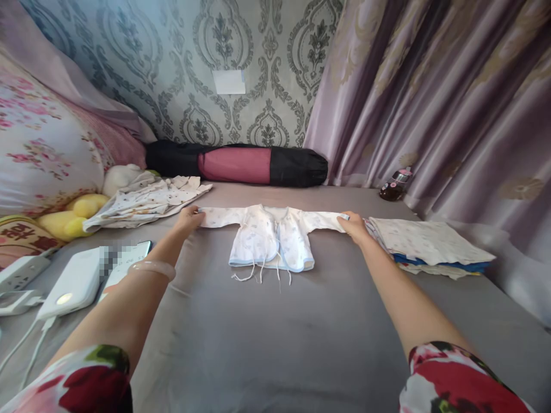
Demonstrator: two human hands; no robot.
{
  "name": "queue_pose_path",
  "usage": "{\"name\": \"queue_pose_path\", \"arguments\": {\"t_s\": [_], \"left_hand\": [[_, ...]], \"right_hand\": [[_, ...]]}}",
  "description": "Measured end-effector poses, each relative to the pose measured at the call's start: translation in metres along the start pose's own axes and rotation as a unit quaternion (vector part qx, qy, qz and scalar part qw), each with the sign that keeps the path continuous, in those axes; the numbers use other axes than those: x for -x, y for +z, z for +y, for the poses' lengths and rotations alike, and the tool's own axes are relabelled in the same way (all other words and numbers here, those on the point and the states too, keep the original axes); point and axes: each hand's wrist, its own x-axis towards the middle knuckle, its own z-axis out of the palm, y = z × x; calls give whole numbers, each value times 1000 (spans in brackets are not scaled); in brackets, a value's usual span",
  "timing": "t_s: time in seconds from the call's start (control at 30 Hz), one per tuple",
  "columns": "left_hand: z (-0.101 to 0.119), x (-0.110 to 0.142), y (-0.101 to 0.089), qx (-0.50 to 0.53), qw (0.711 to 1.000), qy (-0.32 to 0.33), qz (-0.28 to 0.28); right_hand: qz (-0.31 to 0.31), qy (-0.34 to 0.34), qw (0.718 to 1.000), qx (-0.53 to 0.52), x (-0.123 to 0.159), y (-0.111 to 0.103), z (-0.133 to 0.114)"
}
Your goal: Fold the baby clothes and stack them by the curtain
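A small white baby shirt (258,241) with pale blue trim and tie strings lies spread on the grey sheet (275,332), front side up. Its two sleeves are stretched out sideways. My left hand (189,218) is closed on the cuff of the sleeve at the left. At the right, my right hand (354,226) pinches the other cuff. Several thin strings hang loose from the shirt's lower hem toward me.
A folded clothes stack (430,241) lies at right, beyond it a dark bottle (395,184). Left are crumpled patterned cloth (150,201), a yellow plush toy (71,218), a phone (129,261), a white power bank (73,281) and a power strip (23,272). A black-and-red roll bag (236,164) lines the wall.
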Motion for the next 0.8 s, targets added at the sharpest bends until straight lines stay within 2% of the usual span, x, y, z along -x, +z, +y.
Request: {"name": "queue_pose_path", "arguments": {"t_s": [0.07, 0.17, 0.3, 0.4, 0.57, 0.7, 0.8], "left_hand": [[0, -7, 2, -2, 999, -11, 33], [0, -16, 3, -58, 995, 12, 74], [-4, -22, 8, -131, 986, 56, 84], [-14, -23, 18, -167, 980, 70, 85], [-34, -24, 31, -139, 974, 94, 149], [-36, -24, 27, -58, 978, 56, 194], [-32, -16, 21, 24, 981, 29, 189]], "right_hand": [[39, -42, 994, 95, -1, 3, 1], [44, -68, 981, 174, 2, 7, 0], [42, -91, 967, 234, 10, 12, 2], [43, -81, 960, 264, 13, 16, 7], [99, -57, 965, 234, 9, 24, 20], [126, -47, 975, 176, 6, 22, 24], [122, -28, 988, 95, 9, 17, 24]]}}
